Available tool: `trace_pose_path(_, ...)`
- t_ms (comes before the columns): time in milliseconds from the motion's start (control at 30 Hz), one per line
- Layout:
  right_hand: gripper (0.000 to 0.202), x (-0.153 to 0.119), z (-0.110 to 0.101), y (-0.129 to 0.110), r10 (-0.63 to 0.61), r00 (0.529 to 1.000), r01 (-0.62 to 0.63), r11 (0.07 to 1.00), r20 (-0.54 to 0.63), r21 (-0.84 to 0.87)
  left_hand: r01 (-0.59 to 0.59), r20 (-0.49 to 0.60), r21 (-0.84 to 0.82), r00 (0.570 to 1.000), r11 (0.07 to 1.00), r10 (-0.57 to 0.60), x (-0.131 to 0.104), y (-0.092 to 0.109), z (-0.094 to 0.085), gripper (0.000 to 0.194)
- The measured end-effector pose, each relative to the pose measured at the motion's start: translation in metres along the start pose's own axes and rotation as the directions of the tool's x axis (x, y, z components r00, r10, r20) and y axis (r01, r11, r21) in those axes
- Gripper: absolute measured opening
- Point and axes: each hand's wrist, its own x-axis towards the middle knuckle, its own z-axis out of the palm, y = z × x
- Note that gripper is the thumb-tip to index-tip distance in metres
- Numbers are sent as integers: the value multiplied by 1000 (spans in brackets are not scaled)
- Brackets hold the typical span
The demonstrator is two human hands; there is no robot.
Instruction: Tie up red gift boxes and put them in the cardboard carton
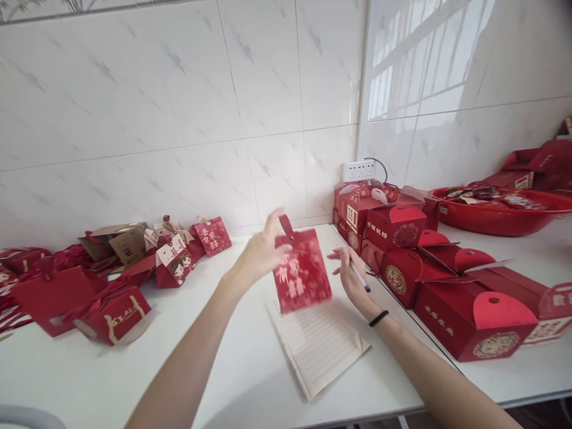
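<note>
A flat-faced red gift box with gold lettering and a strap handle on top stands tilted over the far end of a lined notebook. My left hand grips the box by its upper left side, thumb across the front and one finger pointing up beside the strap. The fingers behind the box are hidden. To the right of the box, my right hand holds a pen between its fingers, the dark end pointing down toward the wrist. A black band circles that wrist.
Red cardboard boxes are stacked along the right, before a red basin full of small packets. On the left lie several small gift boxes and a red pile. A power strip is against the tiled wall.
</note>
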Motion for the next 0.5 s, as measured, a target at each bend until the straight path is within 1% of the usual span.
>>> trace_pose_path(33, 39, -3, -3, -9, -97, 994, 97, 995, -54, -3, -10, 82, -90, 996, 996, 17, -9, 4, 9, 74)
trace_pose_path(67, 34, -6, -6, -18, -195, 976, 195, 981, -98, -10, -10, 148, -167, 988, 986, 35, -18, 5, 17, 70)
trace_pose_path(100, 28, -10, -9, -25, -282, 953, 282, 959, -114, -13, -5, 183, -229, 982, 973, 49, -26, 5, 25, 65)
trace_pose_path(133, 22, -14, -10, -32, -357, 929, 358, 934, -100, -11, -4, 188, -279, 980, 960, 59, -33, 4, 33, 61)
trace_pose_path(200, 12, -22, -11, -40, -471, 882, 471, 882, -4, 19, -30, 134, -352, 988, 935, 82, -43, 1, 45, 56)
trace_pose_path(267, 8, -27, -9, -45, -506, 856, 504, 863, 106, 40, -89, 47, -398, 992, 913, 117, -50, -2, 53, 58)
trace_pose_path(300, 6, -29, -8, -46, -499, 856, 500, 865, 136, 27, -124, -3, -414, 991, 902, 135, -52, -3, 56, 60)
trace_pose_path(400, 5, -32, -7, -48, -481, 866, 491, 869, 133, -53, -190, -154, -479, 979, 857, 130, -54, -4, 63, 65)
trace_pose_path(433, 6, -33, -8, -49, -494, 861, 505, 860, 124, -73, -191, -188, -511, 976, 838, 108, -54, -4, 64, 67)
trace_pose_path(467, 8, -34, -8, -48, -521, 844, 532, 843, 123, -83, -184, -211, -546, 974, 817, 79, -54, -4, 66, 67)
trace_pose_path(500, 9, -34, -9, -48, -556, 821, 568, 819, 128, -82, -171, -218, -580, 975, 797, 50, -55, -3, 67, 64)
